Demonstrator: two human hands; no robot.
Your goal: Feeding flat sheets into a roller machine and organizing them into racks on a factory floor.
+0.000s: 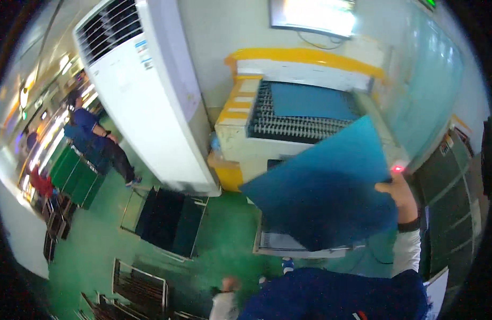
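Observation:
A large, thin, stiff-looking blue sheet is tilted in front of me. My right hand is closed on its right edge, thumb over the near face. Another flat blue sheet lies on the black rollers of a conveyor machine, beyond the held sheet. Low near the bottom edge, my left hand hangs away from the sheet; blur hides its fingers. Partly behind the held sheet is a low frame with a pale top.
A tall white air conditioner stands left of the machine. Dark panels fill a metal rack on the green floor, with more racks nearer me. Dark racks stand at right. A person is at far left.

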